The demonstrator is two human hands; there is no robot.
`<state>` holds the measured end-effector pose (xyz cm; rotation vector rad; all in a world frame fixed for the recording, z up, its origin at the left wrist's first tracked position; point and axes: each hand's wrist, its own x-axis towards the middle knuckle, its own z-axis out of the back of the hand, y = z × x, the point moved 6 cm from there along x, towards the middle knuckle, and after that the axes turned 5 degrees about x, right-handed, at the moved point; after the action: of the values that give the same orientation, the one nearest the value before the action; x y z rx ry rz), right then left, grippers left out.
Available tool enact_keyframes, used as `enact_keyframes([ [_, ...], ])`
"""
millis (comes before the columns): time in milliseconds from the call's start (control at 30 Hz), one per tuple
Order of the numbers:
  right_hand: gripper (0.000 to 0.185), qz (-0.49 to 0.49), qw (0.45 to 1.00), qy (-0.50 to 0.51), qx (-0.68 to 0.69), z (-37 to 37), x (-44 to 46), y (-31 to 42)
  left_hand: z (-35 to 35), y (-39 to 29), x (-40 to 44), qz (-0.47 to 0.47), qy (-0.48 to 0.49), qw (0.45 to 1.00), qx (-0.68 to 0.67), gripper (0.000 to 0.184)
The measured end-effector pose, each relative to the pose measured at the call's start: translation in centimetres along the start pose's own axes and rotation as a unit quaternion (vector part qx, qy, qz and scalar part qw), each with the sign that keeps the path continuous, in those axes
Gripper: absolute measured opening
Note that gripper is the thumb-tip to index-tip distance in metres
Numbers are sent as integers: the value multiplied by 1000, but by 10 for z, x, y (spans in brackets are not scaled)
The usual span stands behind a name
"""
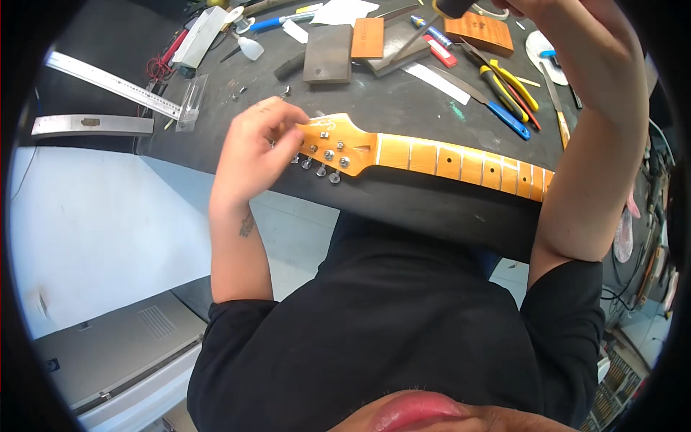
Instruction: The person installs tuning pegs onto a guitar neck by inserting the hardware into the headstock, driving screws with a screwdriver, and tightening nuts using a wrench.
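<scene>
Fingers of left hand (252,150) curled at glossy amber wooden headstock (354,142), grip indeterminable, likewise right hand (576,13); work on silver metal tuners (329,155) seemingly needed steadiness next.

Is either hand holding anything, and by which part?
Cannot be told: the left hand is at the tip of the guitar headstock, its grip unclear; the right hand is cut off by the top edge.

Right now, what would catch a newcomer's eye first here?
The glossy amber guitar neck across the near part of the dark benchtop, with the left hand at its headstock. Next, the yellow-and-black pliers and blue-handled tool beyond it, towards the right.
</scene>
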<state>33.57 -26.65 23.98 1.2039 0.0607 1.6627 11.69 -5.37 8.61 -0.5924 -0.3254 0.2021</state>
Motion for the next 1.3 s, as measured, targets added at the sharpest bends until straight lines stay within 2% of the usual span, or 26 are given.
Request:
enact_keyframes([
  [33,21,6,1000,3,1,-3,1,6,-3,0,-3,-57,-4,998,-22,14],
  [67,22,13,1000,6,2,-6,2,11,-8,1,-9,-59,24,997,-41,21],
  [100,23,-7,1000,19,16,-7,2,8,-11,-2,-13,-72,19,997,-12,20],
  [233,25,-15,992,20,-122,-24,0,15,-21,-5,-20,-114,-3,992,50,28],
  [367,29,-53,997,44,-22,-25,4,0,-24,-6,-23,-112,-25,992,56,25],
  [533,29,-55,984,67,-156,-48,8,16,-27,-2,-26,-82,-19,996,16,23],
  [633,25,-72,991,78,-79,-43,6,1,-24,9,-27,-2,-71,988,-138,23],
  [733,23,-70,994,65,-55,-47,3,-11,-29,17,-26,1,-106,994,-37,20],
  [833,22,-86,994,59,-39,-55,4,-17,-28,12,-21,-53,-99,993,30,15],
  [933,19,-115,990,72,-40,-66,6,-10,-27,14,-17,-9,-82,997,-3,10],
  [1033,17,-133,988,80,-12,-71,8,-15,-30,2,-12,-18,-95,993,63,5],
  [1133,17,-165,984,67,20,-71,4,-24,-34,1,-10,10,-67,994,89,4],
  [1200,17,-166,983,73,27,-68,4,-19,-33,-4,-11,16,-80,991,110,8],
  [1300,16,-111,989,92,-13,-67,13,1,-33,-5,-8,16,-81,988,130,7],
])
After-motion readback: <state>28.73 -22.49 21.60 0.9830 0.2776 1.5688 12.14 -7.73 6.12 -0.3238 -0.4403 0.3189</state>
